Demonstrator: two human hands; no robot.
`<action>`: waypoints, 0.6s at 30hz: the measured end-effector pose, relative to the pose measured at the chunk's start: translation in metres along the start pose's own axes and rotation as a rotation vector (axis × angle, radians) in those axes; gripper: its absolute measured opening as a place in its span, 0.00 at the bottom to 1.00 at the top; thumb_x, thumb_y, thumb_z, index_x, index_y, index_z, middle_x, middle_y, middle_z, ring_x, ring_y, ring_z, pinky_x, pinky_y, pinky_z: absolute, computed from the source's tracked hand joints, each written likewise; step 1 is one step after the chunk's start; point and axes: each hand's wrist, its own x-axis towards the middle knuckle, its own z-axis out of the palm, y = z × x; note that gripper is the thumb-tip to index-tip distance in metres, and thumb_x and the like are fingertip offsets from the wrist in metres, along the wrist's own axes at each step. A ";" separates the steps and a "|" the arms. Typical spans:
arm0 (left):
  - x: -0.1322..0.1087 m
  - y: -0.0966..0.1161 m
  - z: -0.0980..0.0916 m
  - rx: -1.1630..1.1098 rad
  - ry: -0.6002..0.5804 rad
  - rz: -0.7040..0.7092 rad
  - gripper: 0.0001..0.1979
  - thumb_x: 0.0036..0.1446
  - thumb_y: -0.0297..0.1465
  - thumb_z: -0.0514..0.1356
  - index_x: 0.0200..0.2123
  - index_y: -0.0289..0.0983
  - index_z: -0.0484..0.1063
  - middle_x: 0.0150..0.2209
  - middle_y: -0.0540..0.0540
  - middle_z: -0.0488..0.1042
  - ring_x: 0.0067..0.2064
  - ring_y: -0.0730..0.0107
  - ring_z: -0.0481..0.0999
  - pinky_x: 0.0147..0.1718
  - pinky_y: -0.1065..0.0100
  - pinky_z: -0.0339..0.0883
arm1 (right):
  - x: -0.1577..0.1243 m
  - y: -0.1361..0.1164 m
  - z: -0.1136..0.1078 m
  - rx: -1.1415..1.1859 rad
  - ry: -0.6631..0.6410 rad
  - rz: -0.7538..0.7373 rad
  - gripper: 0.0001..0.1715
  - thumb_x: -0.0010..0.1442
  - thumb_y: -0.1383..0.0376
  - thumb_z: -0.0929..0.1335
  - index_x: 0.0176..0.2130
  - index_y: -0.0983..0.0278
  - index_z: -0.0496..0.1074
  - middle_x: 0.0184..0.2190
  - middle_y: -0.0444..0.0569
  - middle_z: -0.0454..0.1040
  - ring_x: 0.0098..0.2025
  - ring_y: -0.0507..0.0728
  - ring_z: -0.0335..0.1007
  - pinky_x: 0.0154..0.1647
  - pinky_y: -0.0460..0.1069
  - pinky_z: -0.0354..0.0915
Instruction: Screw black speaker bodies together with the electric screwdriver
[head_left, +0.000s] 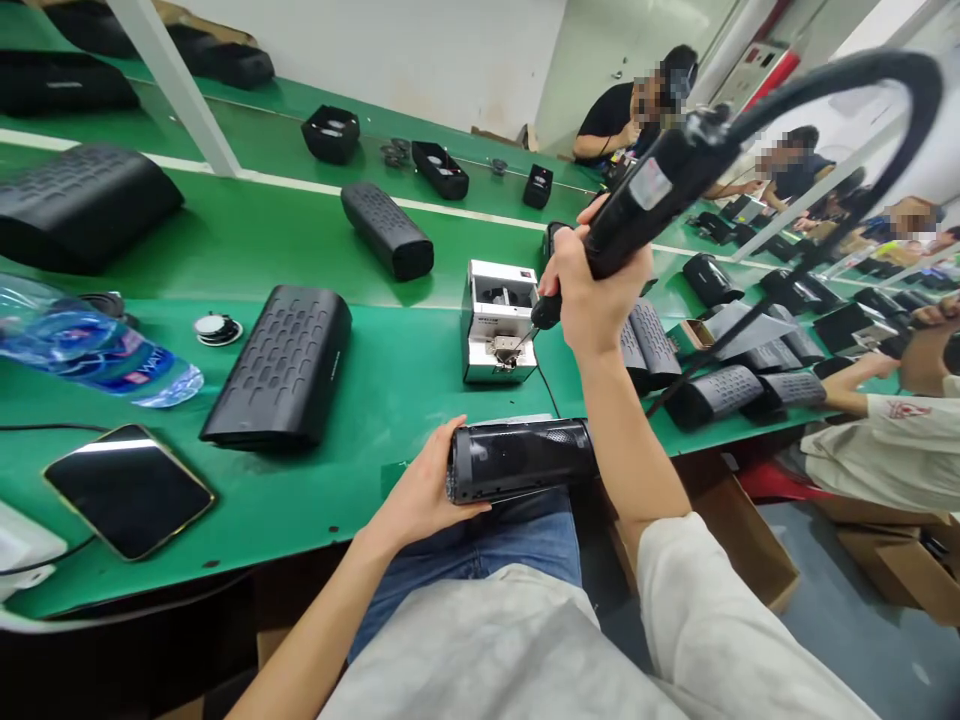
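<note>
With the right hand [592,300] wrapped around the electric screwdriver [652,195], I'd keep its tip square on the screw feeder [499,320] outlet (looks like it's touching, hard to tell) while the left hand's [424,495] fingers steady the speaker [521,458] at the worktop [375,400] edge.

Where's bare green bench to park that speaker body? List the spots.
Free: between the flat speaker and the screw feeder box; also the front edge right of the phone. Crowded: right of the right hand, where speaker shells pile up. The left hand holds the speaker body.
</note>
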 end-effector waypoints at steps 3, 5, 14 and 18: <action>0.001 0.000 0.000 0.002 -0.006 0.002 0.61 0.54 0.39 0.80 0.79 0.47 0.44 0.74 0.30 0.65 0.74 0.34 0.72 0.70 0.37 0.72 | -0.004 0.018 0.003 -0.052 -0.011 0.015 0.23 0.73 0.42 0.72 0.49 0.54 0.65 0.25 0.33 0.63 0.18 0.49 0.65 0.24 0.49 0.71; 0.001 0.000 0.000 0.003 0.000 0.011 0.62 0.54 0.40 0.80 0.79 0.47 0.44 0.74 0.30 0.65 0.74 0.34 0.72 0.69 0.37 0.72 | -0.003 0.023 0.002 -0.060 -0.015 0.003 0.23 0.74 0.41 0.71 0.49 0.53 0.65 0.24 0.32 0.61 0.17 0.49 0.62 0.23 0.48 0.68; 0.003 -0.003 0.002 -0.033 0.030 0.107 0.64 0.54 0.43 0.81 0.81 0.43 0.45 0.75 0.28 0.64 0.76 0.30 0.69 0.73 0.35 0.69 | -0.011 -0.021 -0.005 -0.055 -0.041 0.113 0.13 0.68 0.54 0.73 0.45 0.51 0.66 0.22 0.34 0.58 0.17 0.52 0.51 0.16 0.51 0.53; 0.003 -0.005 0.004 -0.036 0.047 0.140 0.65 0.54 0.45 0.81 0.82 0.40 0.44 0.76 0.25 0.63 0.75 0.29 0.68 0.72 0.35 0.69 | -0.019 -0.091 -0.017 0.046 -0.084 0.084 0.08 0.63 0.61 0.71 0.35 0.52 0.66 0.21 0.37 0.49 0.16 0.53 0.49 0.14 0.51 0.50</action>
